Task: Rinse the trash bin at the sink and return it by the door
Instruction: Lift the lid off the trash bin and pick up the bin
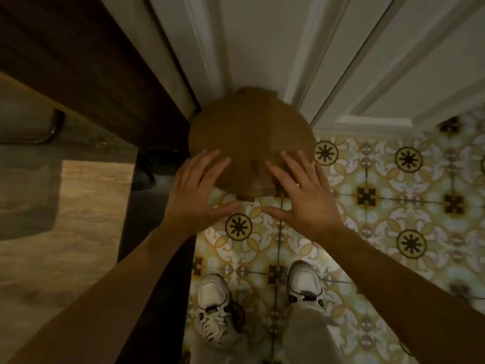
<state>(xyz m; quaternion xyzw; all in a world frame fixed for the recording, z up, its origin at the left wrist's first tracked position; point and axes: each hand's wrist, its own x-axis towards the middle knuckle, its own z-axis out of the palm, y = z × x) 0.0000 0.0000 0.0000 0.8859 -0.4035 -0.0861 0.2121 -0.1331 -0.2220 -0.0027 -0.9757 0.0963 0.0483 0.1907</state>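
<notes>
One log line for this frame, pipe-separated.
stage: bin at door | brown lidded trash bin on patterned tile floor against white door | left hand open over lid | right hand open over lid

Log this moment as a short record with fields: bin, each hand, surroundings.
bin: brown round trash bin, lid on, standing on the patterned tile floor against the white door
left hand: open, fingers spread over the lid's near edge; contact unclear
right hand: open, fingers spread over the lid's near edge; contact unclear
left of bin: dark wooden cabinet
below: two white sneakers on the tiles
</notes>
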